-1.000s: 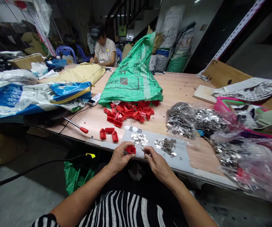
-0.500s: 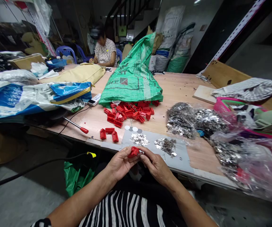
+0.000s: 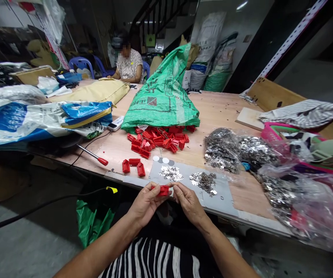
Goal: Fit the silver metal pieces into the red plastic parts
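Note:
Between thumb and fingers, my left hand (image 3: pixel 145 202) grips a red plastic housing (image 3: pixel 163 190) just in front of the table edge. My right hand (image 3: pixel 186 199) is closed in a pinch at the housing's right side; whatever its fingertips hold is too small to make out. Beyond the hands, a pile of shiny flat metal pieces (image 3: pixel 170 173) and a darker pile of small metal parts (image 3: pixel 204 180) lie on a grey mat (image 3: pixel 184 189). Three loose red housings (image 3: pixel 140 169) sit left of the mat.
A green woven sack (image 3: pixel 160 102) spills many red housings (image 3: pixel 155 139) onto the table. Clear bags of metal parts (image 3: pixel 223 148) and a pink basket (image 3: pixel 270 133) stand right. A red-tipped lever (image 3: pixel 102 161) juts out left. Another person (image 3: pixel 128 65) sits across the table.
The red housing has turned in my left hand and now lies more level. My right fingers have drawn slightly to the right and curled tighter.

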The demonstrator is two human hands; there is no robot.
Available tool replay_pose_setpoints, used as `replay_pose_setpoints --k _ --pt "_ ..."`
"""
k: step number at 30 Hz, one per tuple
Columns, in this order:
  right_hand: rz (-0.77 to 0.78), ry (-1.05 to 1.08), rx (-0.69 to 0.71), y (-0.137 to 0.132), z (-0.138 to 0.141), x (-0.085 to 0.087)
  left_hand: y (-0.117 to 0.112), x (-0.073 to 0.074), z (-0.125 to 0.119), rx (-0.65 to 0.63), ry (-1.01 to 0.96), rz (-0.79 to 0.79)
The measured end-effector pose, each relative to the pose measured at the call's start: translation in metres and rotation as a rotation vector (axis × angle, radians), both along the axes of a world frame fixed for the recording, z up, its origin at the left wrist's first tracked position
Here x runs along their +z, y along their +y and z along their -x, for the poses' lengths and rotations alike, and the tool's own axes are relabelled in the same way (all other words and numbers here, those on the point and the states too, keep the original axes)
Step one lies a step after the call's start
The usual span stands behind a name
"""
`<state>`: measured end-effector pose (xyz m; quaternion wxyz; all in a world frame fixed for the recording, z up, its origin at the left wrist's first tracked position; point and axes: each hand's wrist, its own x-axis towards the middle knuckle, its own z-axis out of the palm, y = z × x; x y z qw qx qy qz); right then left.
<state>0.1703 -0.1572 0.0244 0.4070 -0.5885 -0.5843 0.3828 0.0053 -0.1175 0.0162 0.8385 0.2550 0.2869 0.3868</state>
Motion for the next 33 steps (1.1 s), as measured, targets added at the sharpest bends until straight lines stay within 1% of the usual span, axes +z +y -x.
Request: replay_pose_setpoints --k 2,5,6,8,10,13,15,17,19,23,26,28,31,33 --pt "0.017 -0.047 -0.029 0.002 -0.003 -0.001 0.006 -0.001 0.012 0.148 0.258 -0.269" --pt "0.038 -0.163 -0.068 0.008 -0.009 -0.002 0.020 -0.005 0.034 0.456 0.718 -0.775" --pt "0.039 -0.206 -0.078 0.012 -0.011 -0.001 0.027 -0.007 0.041 0.547 0.836 -0.923" --pt "0.017 -0.287 -0.090 0.021 -0.015 0.000 0.039 -0.013 0.051 0.653 1.000 -1.140" --pt "-0.033 -0.360 -0.105 0.035 -0.020 0.001 0.051 -0.020 0.056 0.697 1.108 -1.255" --pt "-0.143 -0.512 -0.139 0.060 -0.029 0.001 0.065 -0.033 0.056 0.700 1.251 -1.323" --pt "-0.179 -0.649 -0.142 0.078 -0.035 0.001 0.070 -0.042 0.055 0.675 1.334 -1.340" --pt "-0.157 -0.771 -0.120 0.096 -0.041 0.000 0.072 -0.051 0.054 0.650 1.382 -1.349" --pt "-0.123 -0.839 -0.104 0.110 -0.044 0.000 0.072 -0.057 0.054 0.638 1.397 -1.347" --pt "-0.092 -0.851 -0.090 0.128 -0.046 -0.002 0.069 -0.061 0.054 0.624 1.392 -1.337" --pt "-0.092 -0.825 -0.067 0.130 -0.047 -0.002 0.066 -0.059 0.054 0.625 1.383 -1.337" --pt "-0.100 -0.786 -0.048 0.125 -0.048 -0.001 0.063 -0.054 0.052 0.636 1.358 -1.353" --pt "-0.109 -0.711 -0.017 0.108 -0.047 0.006 0.055 -0.044 0.046 0.641 1.266 -1.438" --pt "-0.112 -0.587 0.007 0.089 -0.042 0.013 0.049 -0.035 0.038 0.614 1.192 -1.504"
